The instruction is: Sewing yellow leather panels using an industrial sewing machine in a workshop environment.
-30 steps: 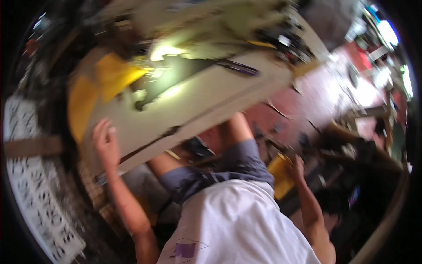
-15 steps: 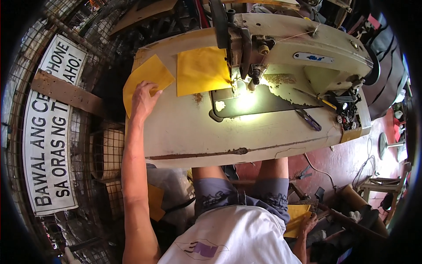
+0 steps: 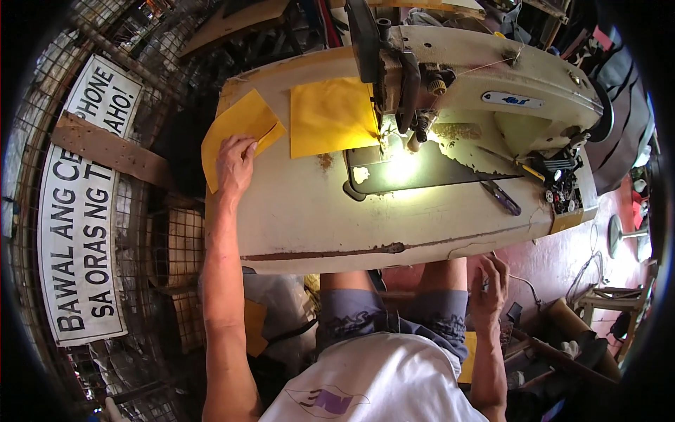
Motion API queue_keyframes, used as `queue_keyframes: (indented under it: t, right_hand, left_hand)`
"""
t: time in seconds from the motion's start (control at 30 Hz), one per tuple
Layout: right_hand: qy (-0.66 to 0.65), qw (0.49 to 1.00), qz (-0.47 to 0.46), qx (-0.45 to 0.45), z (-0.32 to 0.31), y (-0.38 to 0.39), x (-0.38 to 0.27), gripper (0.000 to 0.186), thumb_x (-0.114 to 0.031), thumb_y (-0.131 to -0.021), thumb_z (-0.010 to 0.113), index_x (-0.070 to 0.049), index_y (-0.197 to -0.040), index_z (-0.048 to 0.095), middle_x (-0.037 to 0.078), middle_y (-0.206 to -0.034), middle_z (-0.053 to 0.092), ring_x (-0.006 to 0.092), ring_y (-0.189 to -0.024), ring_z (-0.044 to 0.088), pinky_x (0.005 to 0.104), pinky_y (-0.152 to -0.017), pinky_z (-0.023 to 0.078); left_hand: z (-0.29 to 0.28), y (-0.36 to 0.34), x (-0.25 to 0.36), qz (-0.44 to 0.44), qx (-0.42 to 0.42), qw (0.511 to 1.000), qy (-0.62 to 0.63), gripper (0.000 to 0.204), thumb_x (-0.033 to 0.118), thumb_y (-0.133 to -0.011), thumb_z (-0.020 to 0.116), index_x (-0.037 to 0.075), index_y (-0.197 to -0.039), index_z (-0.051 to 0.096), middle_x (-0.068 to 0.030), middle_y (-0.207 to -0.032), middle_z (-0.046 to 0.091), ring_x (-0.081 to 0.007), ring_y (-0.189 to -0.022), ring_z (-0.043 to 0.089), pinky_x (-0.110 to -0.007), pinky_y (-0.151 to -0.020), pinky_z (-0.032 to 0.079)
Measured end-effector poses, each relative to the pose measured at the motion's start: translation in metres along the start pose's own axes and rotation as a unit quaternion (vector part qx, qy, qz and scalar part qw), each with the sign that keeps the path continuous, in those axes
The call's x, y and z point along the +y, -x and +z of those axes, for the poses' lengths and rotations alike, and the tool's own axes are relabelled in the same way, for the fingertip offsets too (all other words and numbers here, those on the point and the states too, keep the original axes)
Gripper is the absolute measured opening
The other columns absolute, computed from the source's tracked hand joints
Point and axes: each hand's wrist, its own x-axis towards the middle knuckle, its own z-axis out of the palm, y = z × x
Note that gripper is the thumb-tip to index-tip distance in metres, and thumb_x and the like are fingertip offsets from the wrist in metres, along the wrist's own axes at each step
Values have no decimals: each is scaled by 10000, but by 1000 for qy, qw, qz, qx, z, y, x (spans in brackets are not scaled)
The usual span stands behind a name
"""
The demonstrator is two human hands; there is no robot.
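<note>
My left hand (image 3: 235, 163) lies at the left end of the sewing table, its fingers curled and closed on a yellow sheet (image 3: 242, 116), whose right edge looks doubled. A second, squarer yellow piece (image 3: 330, 116) lies flat beside it, its right edge by the needle area of the sewing machine (image 3: 506, 67). My right hand (image 3: 490, 285) is raised just off the table's front edge, beside my right knee. Its fingers are slightly bent and apart, with nothing seen in them. Below it, partly hidden by my forearm, shows more yellow material (image 3: 467, 355).
A bright lamp lights the machine bed (image 3: 401, 169). On the right of the table lie a purple-handled cutter (image 3: 501, 197), a yellow-handled tool (image 3: 531, 171) and a tray of bobbins (image 3: 564, 193). A wire mesh partition (image 3: 158, 232) with a white sign (image 3: 81, 239) stands left.
My right hand has left the yellow material low on the right and risen toward the table's front edge. My left hand stays on the yellow sheet, its fingers more curled. The view has shifted slightly.
</note>
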Motion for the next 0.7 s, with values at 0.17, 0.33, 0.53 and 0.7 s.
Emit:
queue_keyframes:
  t: [0.17,0.33,0.53,0.7]
  right_hand:
    - [-11,996,-86,-19,40,-68,-46,212,-12,-865,683,-42,-1074,670,137,-1037,641,340,-913,648,413,-762,538]
    - [-13,999,8,-29,51,-83,-48,185,-50,-870,679,-78,-1053,675,99,-1016,655,307,-878,673,398,-729,550]
    - [-4,1000,-12,-9,50,-87,-48,204,-39,-864,670,-83,-1063,678,98,-1015,660,305,-873,684,398,-723,558]
    - [-27,999,27,-34,49,-89,-51,197,-43,-867,679,-78,-1061,683,105,-1011,659,312,-876,683,393,-719,564]
  left_hand:
    - [6,6,-5,-45,45,998,23,144,77,-928,627,-10,-1025,688,-121,-1040,690,-337,-1012,617,-414,-880,503]
    - [10,6,-10,-51,45,998,-6,149,77,-931,611,-7,-1029,685,-147,-1022,688,-350,-1002,624,-422,-876,507]
    - [1,2,-7,-125,28,979,159,132,46,-894,679,-40,-989,710,-145,-1040,694,-278,-950,669,-343,-835,533]
    - [-4,1,-16,-142,-12,970,198,125,37,-890,692,-46,-982,711,-133,-1047,700,-241,-936,677,-323,-811,539]
